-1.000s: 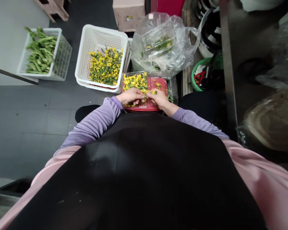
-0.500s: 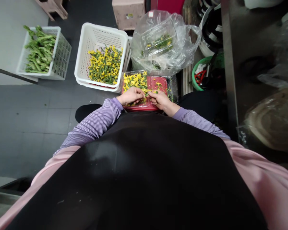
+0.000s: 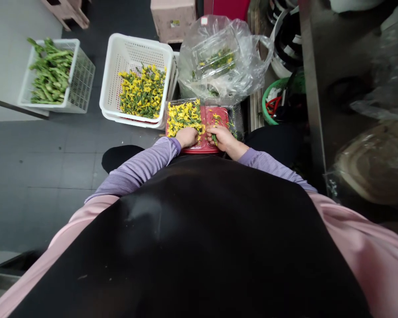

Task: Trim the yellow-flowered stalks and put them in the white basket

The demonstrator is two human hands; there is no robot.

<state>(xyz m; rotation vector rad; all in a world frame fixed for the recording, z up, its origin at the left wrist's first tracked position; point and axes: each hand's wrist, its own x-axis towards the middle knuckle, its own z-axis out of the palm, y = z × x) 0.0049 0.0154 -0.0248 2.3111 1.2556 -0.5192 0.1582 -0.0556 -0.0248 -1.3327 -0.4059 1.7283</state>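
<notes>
My left hand (image 3: 187,137) is over the front of a clear plastic box (image 3: 167,115) heaped with yellow blossoms on green stems (image 3: 185,115). Its fingers curl down and inward, and their tips are hidden. Beside it, my right hand (image 3: 224,137) is closed around a green flower stem (image 3: 214,138), which pokes out between thumb and fingers. Both hands are above a red surface (image 3: 207,147), the two apart by a small gap. A few loose yellow petals and green bits (image 3: 216,118) lie on the red part beyond my right hand.
Further left stands a white basket (image 3: 111,70) of yellow-flowered stems, then another white basket (image 3: 82,81) of thick green stalks. A clear plastic bag (image 3: 252,73) with boxes inside lies ahead. To the right are a green basket (image 3: 266,104) and a metal counter edge (image 3: 313,88).
My left hand has moved right and nearer my body, and its fingers now point down out of sight. The right hand stays nearly in place, now with its green stem turned downward.
</notes>
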